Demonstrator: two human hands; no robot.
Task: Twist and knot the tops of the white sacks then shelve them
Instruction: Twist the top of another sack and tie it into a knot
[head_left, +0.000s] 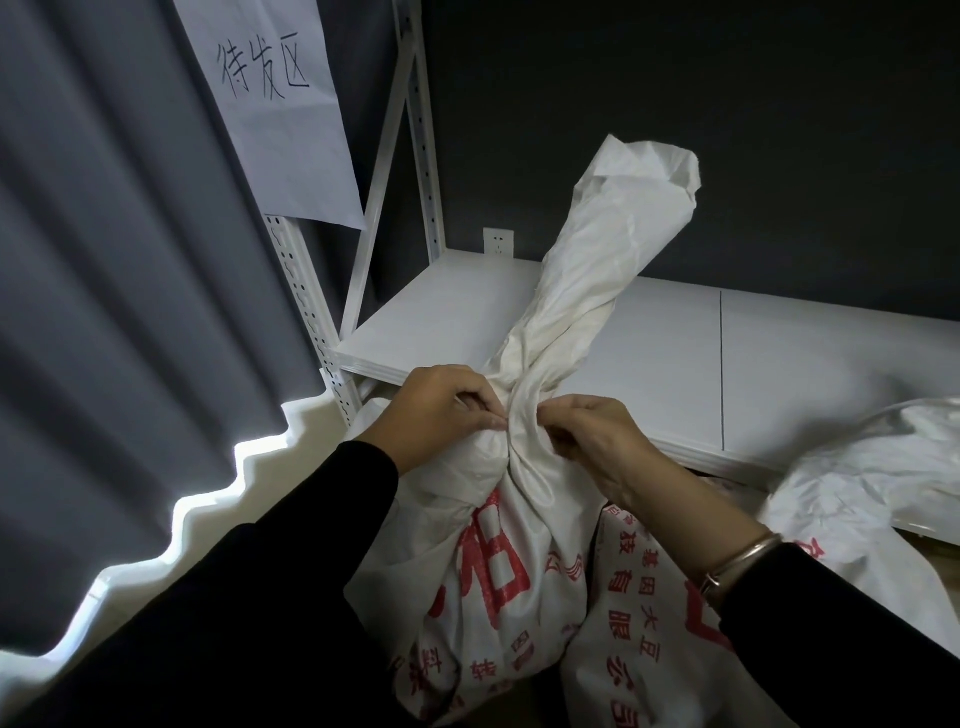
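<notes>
Looks like woven white fabric on the sack (519, 519), matt and heavily creased, printed red. Smooth white painted metal for the shelf (675, 364) and its perforated post (307, 312). Thin, faintly crinkled paper for the sign (280, 135). Soft matt grey cloth in the curtain (104, 234). Shiny metal on the bracelet (740, 561).

Qty: 3 white sacks (498, 571) (639, 649) (872, 467), 2 hands (441, 415) (597, 441), 1 shelf unit (675, 364), 1 paper sign (280, 130), 1 bracelet (737, 561).

Rightmost sack (878, 467) partly beyond the right edge — top of the paper sign (275, 104) out of frame
</notes>
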